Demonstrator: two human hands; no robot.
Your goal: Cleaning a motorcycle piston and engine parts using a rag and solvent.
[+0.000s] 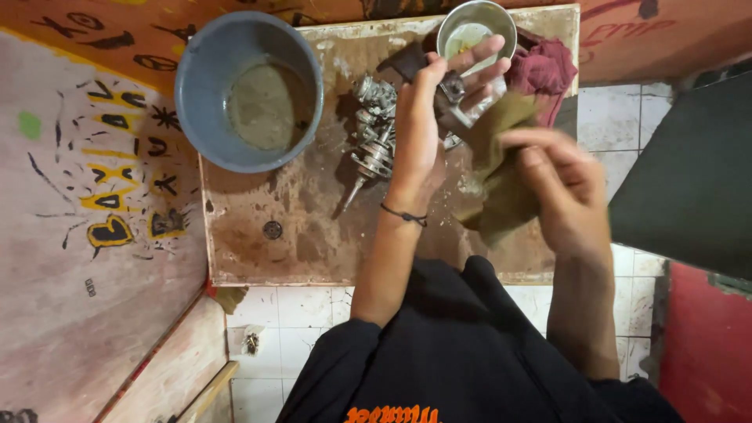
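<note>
Here left hand [427,117] holds metal part [453,98]; axis unclear.

a painted wall panel [94,188] stood at the left, pink with yellow and black lettering; an orange painted stretch [141,31] with black marks ran along the far edge.

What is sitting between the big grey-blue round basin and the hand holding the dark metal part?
In the head view, a grimy metal crankshaft lies on the stained board between the grey-blue basin and the left hand.
</note>
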